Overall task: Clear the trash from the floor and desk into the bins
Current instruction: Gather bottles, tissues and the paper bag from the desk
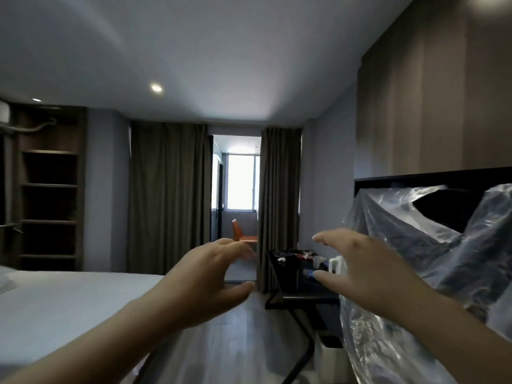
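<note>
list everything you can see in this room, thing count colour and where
bed: 1, white, lower left
shelves: 1 open unit, dark wood, far left
curtains: 2, olive brown, centre, parted
window: 1, bright, beyond the curtains
chair: 1, orange, below the window
desk: 1, black, right of centre
trash: several small pieces, white, red and blue, on the desk
plastic bag: 1, clear, right side
cabinets: count unclear, brown wood, upper right wall
ceiling lights: 2, white, upper left
left hand: 1, bare, raised at centre, holds nothing
right hand: 1, bare, raised in front of the desk, holds nothing
</note>
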A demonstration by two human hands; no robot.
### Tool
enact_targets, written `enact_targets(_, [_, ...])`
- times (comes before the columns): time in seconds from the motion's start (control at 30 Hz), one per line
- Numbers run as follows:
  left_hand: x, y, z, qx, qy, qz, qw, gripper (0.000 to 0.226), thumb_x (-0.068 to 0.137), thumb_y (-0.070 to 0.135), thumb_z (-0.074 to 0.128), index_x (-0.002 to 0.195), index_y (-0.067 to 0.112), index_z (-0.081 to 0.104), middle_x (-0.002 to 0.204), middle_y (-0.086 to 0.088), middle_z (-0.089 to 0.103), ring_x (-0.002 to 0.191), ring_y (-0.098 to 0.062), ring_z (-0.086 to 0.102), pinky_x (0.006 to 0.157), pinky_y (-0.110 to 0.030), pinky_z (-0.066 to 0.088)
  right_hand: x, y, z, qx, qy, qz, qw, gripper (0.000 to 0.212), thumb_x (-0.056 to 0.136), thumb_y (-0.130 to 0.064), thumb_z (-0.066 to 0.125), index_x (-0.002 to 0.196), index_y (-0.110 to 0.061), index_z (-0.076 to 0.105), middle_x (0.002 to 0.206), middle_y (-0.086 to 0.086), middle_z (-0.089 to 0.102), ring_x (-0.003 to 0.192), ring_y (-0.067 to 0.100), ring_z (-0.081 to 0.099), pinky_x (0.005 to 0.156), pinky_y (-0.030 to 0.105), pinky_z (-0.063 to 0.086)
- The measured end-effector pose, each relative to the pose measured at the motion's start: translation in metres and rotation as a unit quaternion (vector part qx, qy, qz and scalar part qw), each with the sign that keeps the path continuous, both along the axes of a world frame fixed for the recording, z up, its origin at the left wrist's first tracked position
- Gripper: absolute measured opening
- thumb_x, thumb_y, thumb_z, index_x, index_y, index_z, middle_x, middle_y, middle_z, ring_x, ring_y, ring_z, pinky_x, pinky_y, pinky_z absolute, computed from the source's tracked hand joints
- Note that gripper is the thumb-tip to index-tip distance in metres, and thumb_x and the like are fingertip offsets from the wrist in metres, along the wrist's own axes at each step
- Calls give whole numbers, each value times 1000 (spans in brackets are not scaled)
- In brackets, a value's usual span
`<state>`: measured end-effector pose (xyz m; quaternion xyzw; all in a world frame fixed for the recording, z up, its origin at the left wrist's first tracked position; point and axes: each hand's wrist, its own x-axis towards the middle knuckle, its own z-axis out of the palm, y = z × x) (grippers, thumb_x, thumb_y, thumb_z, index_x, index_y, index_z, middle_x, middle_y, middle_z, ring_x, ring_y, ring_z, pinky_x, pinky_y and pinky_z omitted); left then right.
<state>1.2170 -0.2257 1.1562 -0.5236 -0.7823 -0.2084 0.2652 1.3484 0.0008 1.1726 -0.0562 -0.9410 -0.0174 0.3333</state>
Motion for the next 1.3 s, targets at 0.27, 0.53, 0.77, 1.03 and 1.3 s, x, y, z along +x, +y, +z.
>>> enact_targets(0.27, [-98,103,-2,-20,9,-10,1000,45,82,51,57,123,35,54,116,21,55,105,6,52,91,-13,46,-96,93,-17,-18,-4,-21,1000,56,83,-52,61,134,-37,43,129,-18,51,116,4,50,93,23,43])
enact_targets(0.53, [-216,186,-33,-26,-36,-5,999,47,83,51,58,127,36,51,119,21,54,107,6,51,94,-17,46,-200,172,-30,-21,-49,-36,998,54,85,-53,59,135,-37,42,128,-20,50,117,3,48,91,20,40])
enact_targets(0.77, [-347,229,-61,-23,-47,-1,999,47,81,55,56,125,40,49,116,25,52,105,8,49,90,-9,42,-316,214,-52,-21,-83,-50,995,54,85,-52,59,134,-38,43,130,-20,49,121,3,46,92,19,38])
enact_targets(1.03, [-507,264,-58,-19,-56,-27,998,48,79,59,54,123,44,48,111,29,49,102,9,48,84,-6,37,-461,239,-55,-33,-85,-94,991,54,84,-53,59,133,-38,43,127,-19,50,118,4,48,92,22,41])
enact_targets(1.3, [-628,316,-73,-9,-80,-55,995,42,81,54,59,121,45,49,105,33,44,102,10,48,78,-2,36,-581,281,-66,-46,-103,-116,987,51,85,-50,57,132,-37,43,122,-19,49,114,4,48,93,26,42])
